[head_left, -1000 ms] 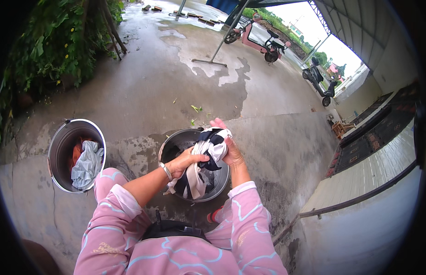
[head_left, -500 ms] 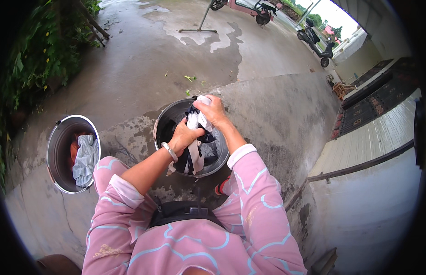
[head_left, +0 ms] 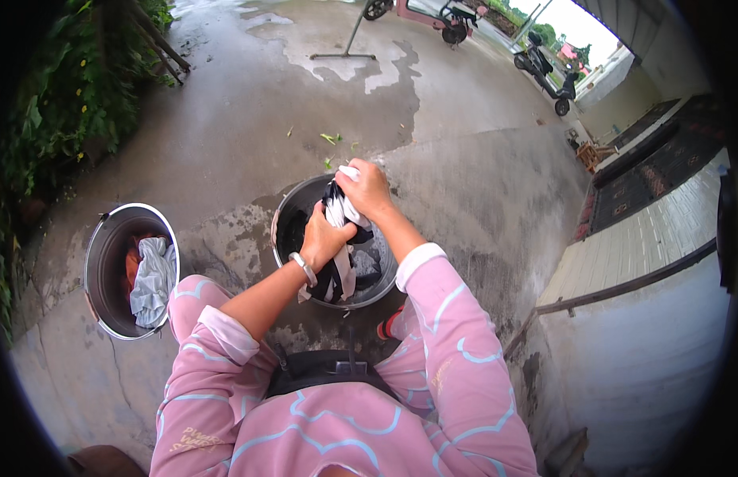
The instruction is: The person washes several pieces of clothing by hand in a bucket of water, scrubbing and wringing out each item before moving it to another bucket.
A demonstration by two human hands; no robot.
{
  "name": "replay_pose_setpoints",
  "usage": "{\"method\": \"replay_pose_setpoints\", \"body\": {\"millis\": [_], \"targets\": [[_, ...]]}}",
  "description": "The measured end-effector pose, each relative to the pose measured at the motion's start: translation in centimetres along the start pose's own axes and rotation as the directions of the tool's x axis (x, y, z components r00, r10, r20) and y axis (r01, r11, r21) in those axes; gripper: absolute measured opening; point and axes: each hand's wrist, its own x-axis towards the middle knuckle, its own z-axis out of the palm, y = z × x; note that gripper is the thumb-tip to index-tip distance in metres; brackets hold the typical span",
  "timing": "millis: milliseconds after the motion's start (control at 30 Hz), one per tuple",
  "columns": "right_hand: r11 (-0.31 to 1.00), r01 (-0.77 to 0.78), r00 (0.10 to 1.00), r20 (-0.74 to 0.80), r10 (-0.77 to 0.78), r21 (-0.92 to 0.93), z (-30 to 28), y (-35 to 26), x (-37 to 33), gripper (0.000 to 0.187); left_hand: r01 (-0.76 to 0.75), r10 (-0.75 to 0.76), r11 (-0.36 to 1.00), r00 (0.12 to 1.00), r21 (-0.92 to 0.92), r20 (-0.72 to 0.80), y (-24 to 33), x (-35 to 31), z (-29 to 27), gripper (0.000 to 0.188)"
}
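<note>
1. Far L on my feed: leafy plant (head_left: 71,95) w/ small yellow flowers, dark branches leaning out from it.
2. Next, L metal bucket (head_left: 108,262) on the concrete floor (head_left: 480,230), near the wearer's L knee. I see a grey-white cloth (head_left: 152,282) in it, plus an orange cloth (head_left: 131,266) mostly behind that.
3. L hand (head_left: 325,238), w/ a pale bracelet (head_left: 304,270) at the wrist, is clenched round the lower part of the bunched cloth. Sleeve's pink w/ light-blue wavy lines, cuff turned back.
4. Green plant scraps (head_left: 331,138) lie on the floor just beyond the hands.
5. Mid-view: black-and-white cloth (head_left: 338,211), gripped btw both hands, bunched over the second metal bucket (head_left: 391,268). Lower end, incl. a pale strip, hangs down into it. Dark stuff inside too; can't tell from here if all of it's the same cloth.
6. Metal stand (head_left: 342,56), base on the floor, well beyond the hands.
7. R hand (head_left: 366,189) is grasping the upper end, fingers curled over white fabric; it's farther from the body than the L.
8. Red-and-black shoe (head_left: 389,324) just beside that bucket, partly hidden by the pink trouser leg.
9. Far back: pink scooter (head_left: 424,11), cut off at top; then black scooter (head_left: 546,71), parked nr the yard's edge.
10. Far R: small wooden stool (head_left: 593,155), then the white wall (head_left: 639,358).
</note>
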Motion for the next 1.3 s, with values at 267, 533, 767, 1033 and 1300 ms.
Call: {"method": "replay_pose_setpoints", "body": {"millis": [267,533,767,1033,1300], "targets": [[0.305,-0.410,0.894,0.445,-0.053,0.860,-5.8,4.2,-0.2,0.026,-0.216,0.215,0.976,0.975,-0.017,-0.054,2.0,-1.7,-1.0,0.088],[0.898,0.228,0.717,0.559,-0.416,0.376,-9.3,1.1,-0.8,0.038,-0.257,0.242,0.956,0.964,0.143,0.113,3.0,-2.2,-1.8,0.107],[0.883,0.467,0.853,0.235,-0.466,0.053,-8.1,1.5,-5.0,0.021,-0.342,0.342,0.940,0.940,0.002,0.005,2.4,-1.8,-1.7,0.111],[0.884,0.449,0.890,0.149,-0.430,-0.131,-7.9,-1.1,-6.4,0.034,-0.379,0.381,0.924,0.923,-0.047,0.058,2.2,-2.3,-1.0,0.109],[0.919,0.382,0.911,0.210,-0.356,-0.099,-8.1,1.2,-5.5,0.041,-0.372,0.375,0.919,0.927,-0.130,-0.005,2.8,-2.2,-0.9,0.108]]}}
